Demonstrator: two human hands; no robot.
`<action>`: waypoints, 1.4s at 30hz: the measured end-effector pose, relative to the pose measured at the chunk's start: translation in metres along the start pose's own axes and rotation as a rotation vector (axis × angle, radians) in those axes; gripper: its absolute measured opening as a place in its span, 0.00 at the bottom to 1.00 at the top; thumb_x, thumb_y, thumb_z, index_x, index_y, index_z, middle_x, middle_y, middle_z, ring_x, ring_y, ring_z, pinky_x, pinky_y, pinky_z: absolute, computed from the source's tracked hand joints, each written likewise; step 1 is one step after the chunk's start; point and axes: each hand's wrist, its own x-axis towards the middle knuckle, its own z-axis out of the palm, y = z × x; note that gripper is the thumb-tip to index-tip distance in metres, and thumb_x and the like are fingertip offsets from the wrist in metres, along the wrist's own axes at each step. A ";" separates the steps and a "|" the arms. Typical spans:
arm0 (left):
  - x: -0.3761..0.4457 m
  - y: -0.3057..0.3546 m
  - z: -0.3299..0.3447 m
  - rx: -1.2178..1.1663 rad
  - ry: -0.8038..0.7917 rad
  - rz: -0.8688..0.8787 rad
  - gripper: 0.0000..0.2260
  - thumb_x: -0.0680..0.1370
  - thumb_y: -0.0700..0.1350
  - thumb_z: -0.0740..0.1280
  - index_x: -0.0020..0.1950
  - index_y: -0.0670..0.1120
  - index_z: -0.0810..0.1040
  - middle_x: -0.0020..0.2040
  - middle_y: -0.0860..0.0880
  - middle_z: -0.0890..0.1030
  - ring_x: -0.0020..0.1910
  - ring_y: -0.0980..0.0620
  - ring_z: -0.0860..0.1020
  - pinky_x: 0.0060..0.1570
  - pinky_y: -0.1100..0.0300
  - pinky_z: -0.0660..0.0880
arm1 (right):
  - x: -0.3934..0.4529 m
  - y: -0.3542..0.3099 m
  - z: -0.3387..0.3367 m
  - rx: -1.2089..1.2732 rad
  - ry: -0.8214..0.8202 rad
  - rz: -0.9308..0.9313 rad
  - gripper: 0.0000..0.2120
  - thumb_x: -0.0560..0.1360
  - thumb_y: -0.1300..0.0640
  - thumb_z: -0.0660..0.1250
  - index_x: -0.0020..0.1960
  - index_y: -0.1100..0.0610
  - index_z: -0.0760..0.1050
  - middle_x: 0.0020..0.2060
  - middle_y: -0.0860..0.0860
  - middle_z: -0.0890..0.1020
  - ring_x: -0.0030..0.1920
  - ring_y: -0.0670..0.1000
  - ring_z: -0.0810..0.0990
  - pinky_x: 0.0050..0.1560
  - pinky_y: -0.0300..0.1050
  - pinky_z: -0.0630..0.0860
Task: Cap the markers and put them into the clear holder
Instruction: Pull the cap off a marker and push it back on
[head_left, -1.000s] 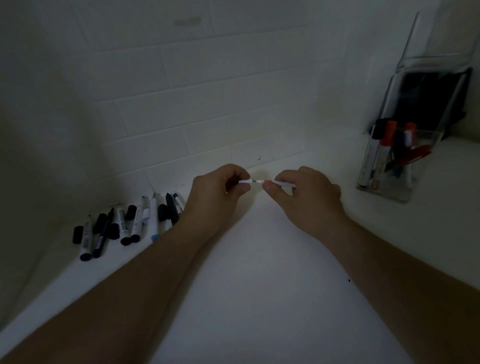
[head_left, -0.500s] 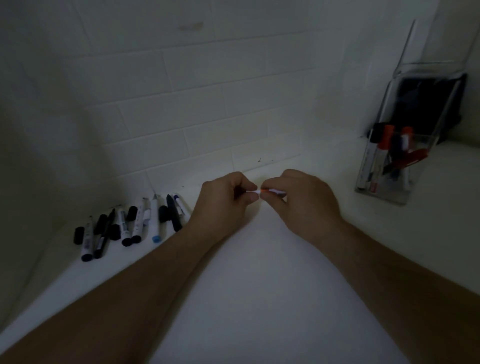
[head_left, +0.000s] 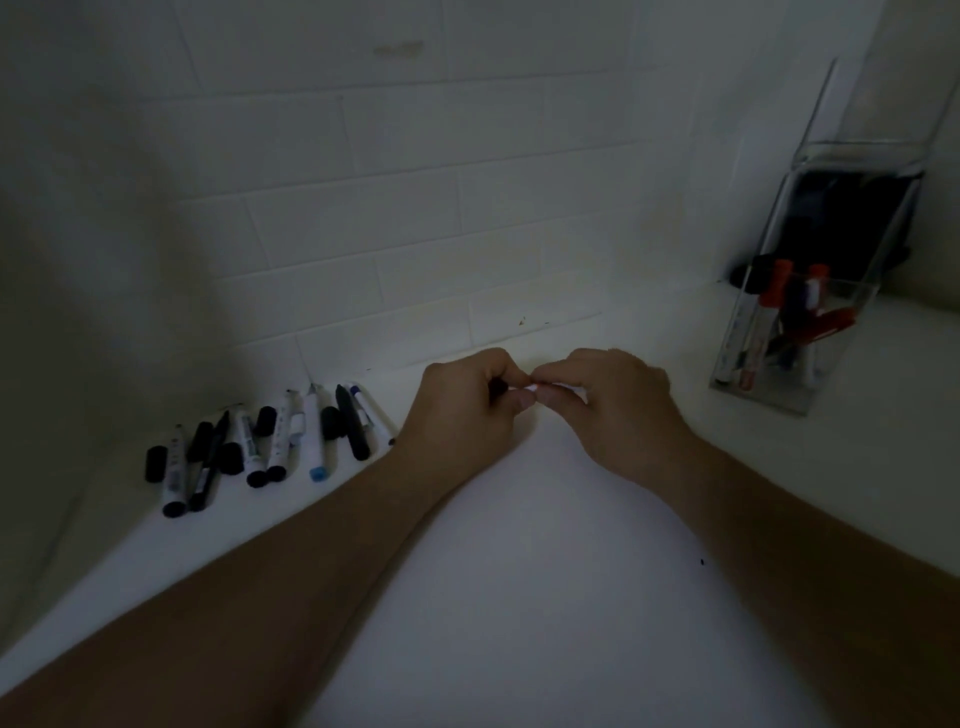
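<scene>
My left hand (head_left: 462, 410) and my right hand (head_left: 613, 410) meet fingertip to fingertip above the white counter (head_left: 519, 597). Between them they pinch a thin white marker (head_left: 537, 387), mostly hidden by the fingers; its orange tip no longer shows. A dark end pokes from my left fist. At the left lies a row of several markers and loose black caps (head_left: 270, 441). The clear holder (head_left: 789, 322) stands at the right with red and dark capped markers inside.
White tiled walls close the counter at the back and left. A dark object sits behind the clear holder at the far right. Bare counter lies between my arms and towards the holder.
My hands have come together: the gap with the orange marker tip has shut, and the marker is now almost fully covered by my fingers.
</scene>
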 end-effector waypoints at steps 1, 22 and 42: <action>0.001 0.001 0.001 -0.008 0.000 -0.014 0.03 0.74 0.48 0.75 0.43 0.52 0.82 0.33 0.57 0.80 0.34 0.59 0.77 0.37 0.67 0.72 | 0.001 0.000 -0.002 -0.094 0.015 -0.002 0.10 0.81 0.40 0.58 0.58 0.35 0.76 0.41 0.41 0.79 0.48 0.50 0.76 0.52 0.52 0.71; -0.016 0.018 0.015 0.214 -0.166 0.607 0.10 0.76 0.47 0.66 0.57 0.51 0.80 0.50 0.51 0.80 0.49 0.49 0.76 0.47 0.51 0.74 | 0.004 0.057 -0.197 -0.258 0.450 0.236 0.08 0.82 0.57 0.64 0.59 0.57 0.74 0.43 0.49 0.76 0.40 0.51 0.75 0.37 0.24 0.63; -0.020 0.027 0.015 0.310 -0.198 0.830 0.06 0.78 0.47 0.65 0.50 0.49 0.81 0.42 0.50 0.79 0.39 0.48 0.76 0.38 0.54 0.75 | -0.022 0.071 -0.174 -0.256 0.230 0.420 0.22 0.79 0.67 0.57 0.70 0.58 0.74 0.64 0.57 0.77 0.60 0.57 0.77 0.61 0.50 0.74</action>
